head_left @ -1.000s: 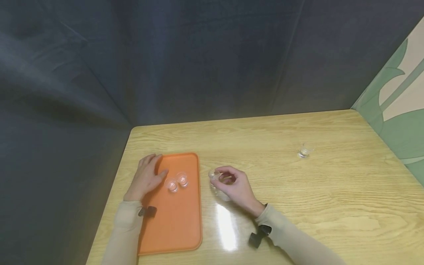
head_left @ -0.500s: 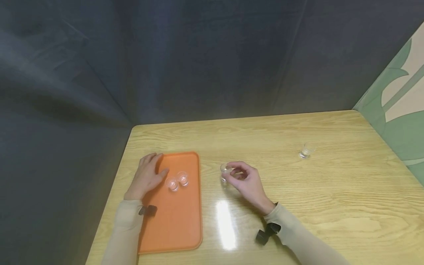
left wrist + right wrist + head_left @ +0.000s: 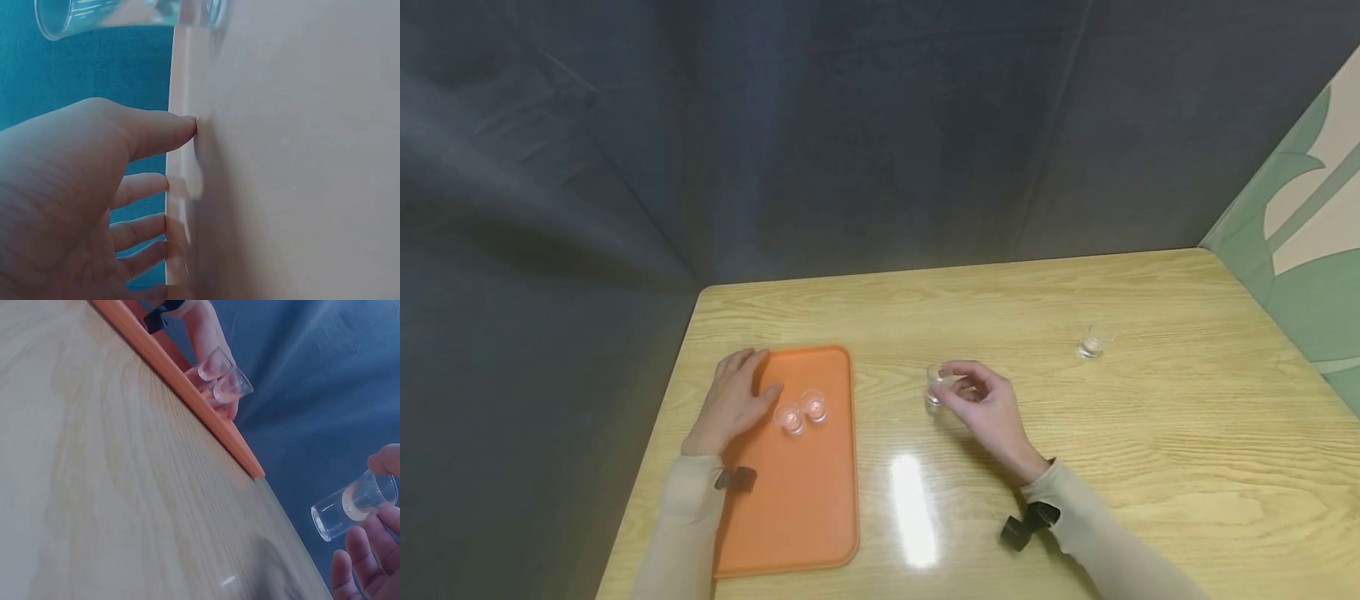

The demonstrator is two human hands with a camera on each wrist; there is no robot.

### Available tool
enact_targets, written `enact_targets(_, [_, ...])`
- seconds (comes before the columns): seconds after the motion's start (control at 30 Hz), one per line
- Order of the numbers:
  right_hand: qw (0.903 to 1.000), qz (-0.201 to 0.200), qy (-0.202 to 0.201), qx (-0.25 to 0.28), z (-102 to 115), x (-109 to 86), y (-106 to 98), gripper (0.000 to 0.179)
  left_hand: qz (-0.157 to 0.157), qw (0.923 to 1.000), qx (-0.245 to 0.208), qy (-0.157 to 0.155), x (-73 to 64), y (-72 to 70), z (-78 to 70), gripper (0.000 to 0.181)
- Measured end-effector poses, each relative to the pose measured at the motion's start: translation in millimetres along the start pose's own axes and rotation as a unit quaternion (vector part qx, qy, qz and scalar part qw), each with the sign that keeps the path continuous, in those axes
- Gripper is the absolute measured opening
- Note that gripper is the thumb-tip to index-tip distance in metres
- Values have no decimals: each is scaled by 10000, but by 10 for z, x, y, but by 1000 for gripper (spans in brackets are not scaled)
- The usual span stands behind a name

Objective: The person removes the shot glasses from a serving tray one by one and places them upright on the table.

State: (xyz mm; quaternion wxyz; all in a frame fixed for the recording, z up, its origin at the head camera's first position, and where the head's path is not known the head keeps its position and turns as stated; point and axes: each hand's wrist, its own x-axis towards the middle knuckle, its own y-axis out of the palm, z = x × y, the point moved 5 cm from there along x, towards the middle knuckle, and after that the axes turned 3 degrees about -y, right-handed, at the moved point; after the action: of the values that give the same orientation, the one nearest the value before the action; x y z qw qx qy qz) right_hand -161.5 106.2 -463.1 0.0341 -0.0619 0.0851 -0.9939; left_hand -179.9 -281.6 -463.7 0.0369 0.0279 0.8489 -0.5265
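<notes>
By the relaxed, empty left hand (image 3: pixel 731 407), the rim of the orange tray (image 3: pixel 790 512) is partly hidden. Two glasses (image 3: pixel 791 418) are borne inside. Beside it, a clear glass (image 3: pixel 335 514), partly covered, is pinched by the right hand (image 3: pixel 988 411); another glass (image 3: pixel 1093 342) is faintly outlined.

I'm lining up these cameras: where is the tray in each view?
Head: the tray is in the lower half, left of centre.
Left wrist: the tray, looking pale, fills the right half.
Right wrist: the tray is an orange strip slanting from top left to right of centre.
Shared landmark: the left hand.
</notes>
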Motion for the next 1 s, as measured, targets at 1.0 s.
enact_targets(1.0, [9925,-1194,17,-262,-81,27,-930,34,-53,10000,-18,27,16,12,17,68])
